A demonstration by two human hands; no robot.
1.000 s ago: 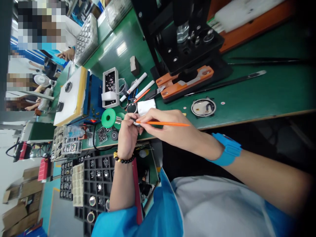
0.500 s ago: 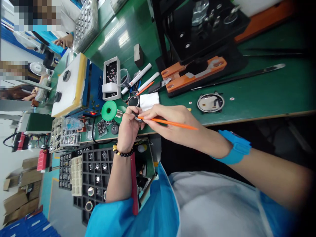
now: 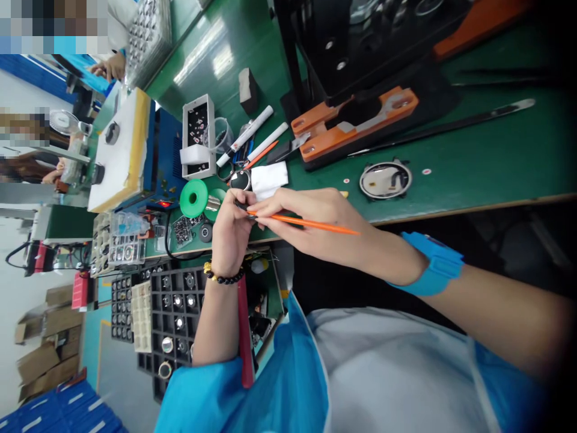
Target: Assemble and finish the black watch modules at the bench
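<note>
My left hand [image 3: 231, 237], a black beaded bracelet at its wrist, is closed on a small dark round watch part [image 3: 241, 205]; the fingers cover most of it. From the right, my right hand [image 3: 311, 219] pinches a thin orange pointed stick [image 3: 311, 224], its inner end at the watch part and its tapered end lying back over the hand. The fingertips of both hands almost meet. Just beyond them lie a white cloth [image 3: 269, 180] and a round watch piece [image 3: 240, 180]. An oval watch case [image 3: 386, 180] rests further right on the green bench.
An orange and black fixture [image 3: 356, 127] stands beyond my right hand. To the left are a green solder spool [image 3: 193, 198], a white parts box [image 3: 198, 105] and a blue machine [image 3: 164, 150]. Black trays [image 3: 174, 319] of watch parts sit lower left. Co-workers are at the far left.
The camera view has shifted slightly. Both hands stay together at the watch part, with the orange stick still against it at nearly the same angle.
</note>
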